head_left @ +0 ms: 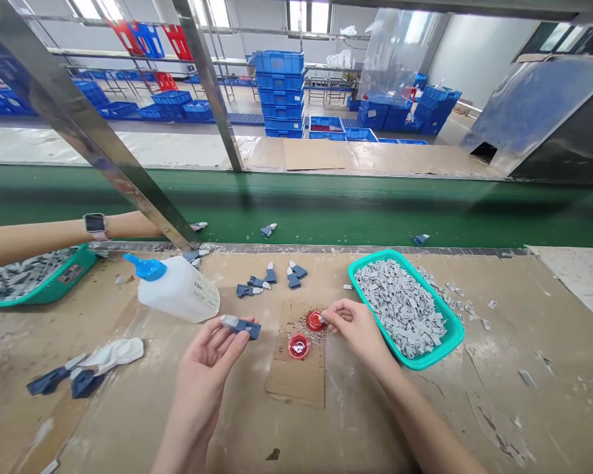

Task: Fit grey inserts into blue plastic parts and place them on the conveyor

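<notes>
my left hand: fingers clenched on navy clip | my right hand: pinching small grey piece just above red lid | teal tray just beside

- Dark blue plastic clip with a grey end, gripped level in the left fingers
- Red round cap, lying flat, touching the right fingers
- 2nd red cap, lying flat, near those fingers

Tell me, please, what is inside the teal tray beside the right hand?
The teal plastic tray holds a heap of small grey pieces; they cover its floor, so whatever lies beneath them cannot be seen.
</notes>
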### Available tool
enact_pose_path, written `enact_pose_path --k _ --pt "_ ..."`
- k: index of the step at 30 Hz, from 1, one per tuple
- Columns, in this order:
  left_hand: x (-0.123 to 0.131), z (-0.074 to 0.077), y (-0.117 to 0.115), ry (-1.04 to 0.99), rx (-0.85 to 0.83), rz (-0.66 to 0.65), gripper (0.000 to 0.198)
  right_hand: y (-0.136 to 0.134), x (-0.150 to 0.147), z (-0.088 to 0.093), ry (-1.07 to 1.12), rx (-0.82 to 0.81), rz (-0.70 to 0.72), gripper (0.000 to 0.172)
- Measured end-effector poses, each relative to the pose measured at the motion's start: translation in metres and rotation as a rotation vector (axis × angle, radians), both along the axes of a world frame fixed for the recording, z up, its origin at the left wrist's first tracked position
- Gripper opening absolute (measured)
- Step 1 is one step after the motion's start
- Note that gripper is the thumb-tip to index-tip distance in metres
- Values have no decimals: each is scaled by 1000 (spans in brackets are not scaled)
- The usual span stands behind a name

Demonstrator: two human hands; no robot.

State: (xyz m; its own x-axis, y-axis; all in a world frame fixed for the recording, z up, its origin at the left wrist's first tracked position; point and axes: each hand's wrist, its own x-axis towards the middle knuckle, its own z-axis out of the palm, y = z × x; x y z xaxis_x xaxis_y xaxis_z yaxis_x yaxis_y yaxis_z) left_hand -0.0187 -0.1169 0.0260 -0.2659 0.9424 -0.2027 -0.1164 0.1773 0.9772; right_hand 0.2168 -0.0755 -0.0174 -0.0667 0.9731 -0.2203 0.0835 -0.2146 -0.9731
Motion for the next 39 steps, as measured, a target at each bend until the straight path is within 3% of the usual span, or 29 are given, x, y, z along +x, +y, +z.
enact_pose_path --k 2,4,11,18,29,39 --pt "-2 -10 -8 -39 -11 120 41 0 -3 -2 22 -10 -14 33" --pt "-2 -16 -13 -77 -34 150 42 -1 -4 -2 31 -13 -27 34" --pt "16 -16 -11 -113 -50 99 43 -3 -6 -3 -121 7 -21 34" --pt "41 -25 -6 -134 -61 68 41 -4 -8 -8 -74 -14 -27 35" --pt "71 -22 -1 -153 -4 -32 31 -18 -1 32 392 -224 26 31" --pt "78 -18 -2 -149 27 -83 25 -27 -6 32 213 -163 103 33"
